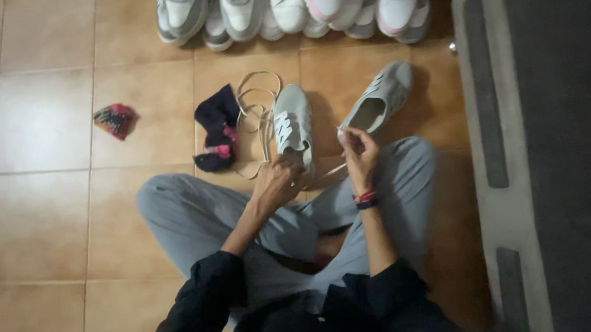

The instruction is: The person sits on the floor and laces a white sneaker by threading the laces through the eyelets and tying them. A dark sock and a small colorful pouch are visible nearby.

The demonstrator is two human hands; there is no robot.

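The person sits cross-legged on the tan tiled floor (54, 218), which keeps the pale grey lace-up sneaker (292, 121) within reach at the knees. The left hand (275, 183) closes on its heel to steady it, while the right hand (358, 152) pinches the white lace (258, 103) end, lifted taut. Its unlaced grey partner shoe (379, 98) lies just beside; a dark crumpled sock (218, 126) rests left
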